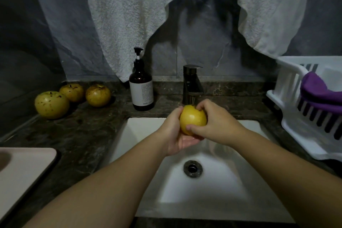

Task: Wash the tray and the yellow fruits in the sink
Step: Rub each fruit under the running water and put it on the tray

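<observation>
Both hands hold one yellow fruit (192,119) over the white sink (240,187), just under the dark faucet (191,83). My left hand (175,135) cups it from below and the left. My right hand (216,122) grips it from the right, thumb on its front and fingers over its top. Three more yellow fruits lie on the dark counter at the left: a large one (51,104), a smaller one (72,92) behind it and a spotted one (98,95). A pale tray (27,168) lies at the lower left edge.
A brown soap pump bottle (141,87) stands left of the faucet. A white dish rack (305,109) with a purple cloth (320,94) sits on the right counter. White towels (129,15) hang above. The sink drain (193,168) is open below the hands.
</observation>
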